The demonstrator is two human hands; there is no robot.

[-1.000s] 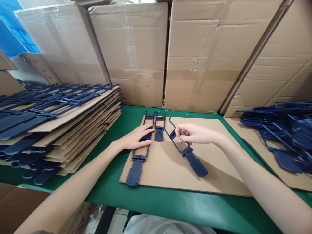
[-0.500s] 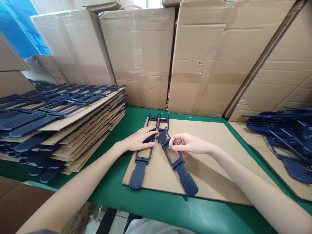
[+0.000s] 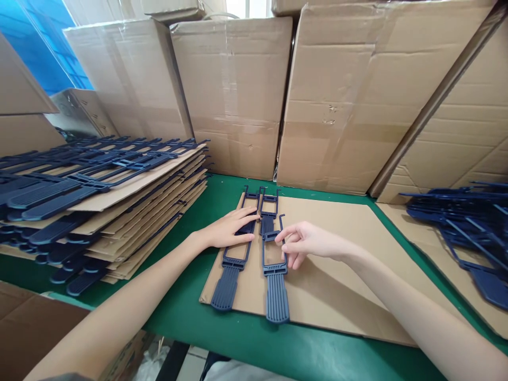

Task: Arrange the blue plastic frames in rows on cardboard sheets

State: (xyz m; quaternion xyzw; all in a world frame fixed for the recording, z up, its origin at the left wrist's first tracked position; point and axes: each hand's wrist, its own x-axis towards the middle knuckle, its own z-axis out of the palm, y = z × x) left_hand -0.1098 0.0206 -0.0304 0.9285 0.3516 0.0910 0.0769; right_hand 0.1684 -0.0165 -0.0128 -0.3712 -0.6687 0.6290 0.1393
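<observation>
My left hand (image 3: 230, 228) lies with fingers spread over a dark blue plastic frame with a ribbed paddle end (image 3: 226, 288), on the left side of a cardboard sheet (image 3: 341, 217). My right hand (image 3: 307, 244) pinches the side bar of a second such frame (image 3: 277, 299), which points almost straight toward me. Its upper end overlaps another dark blue frame (image 3: 269, 200) behind it. My left hand covers the middle of the left-hand frame. Both ribbed ends reach the sheet's near edge.
To the left stands a tall stack of cardboard sheets (image 3: 174, 196) layered with dark blue frames (image 3: 59, 198). A loose pile of dark blue frames (image 3: 456, 211) lies at the right. Large cardboard boxes (image 3: 234, 95) wall off the back of the green table (image 3: 190, 317).
My right hand has swung the lower end of its frame to the left, from slanted to nearly straight. My left hand has stayed flat in place.
</observation>
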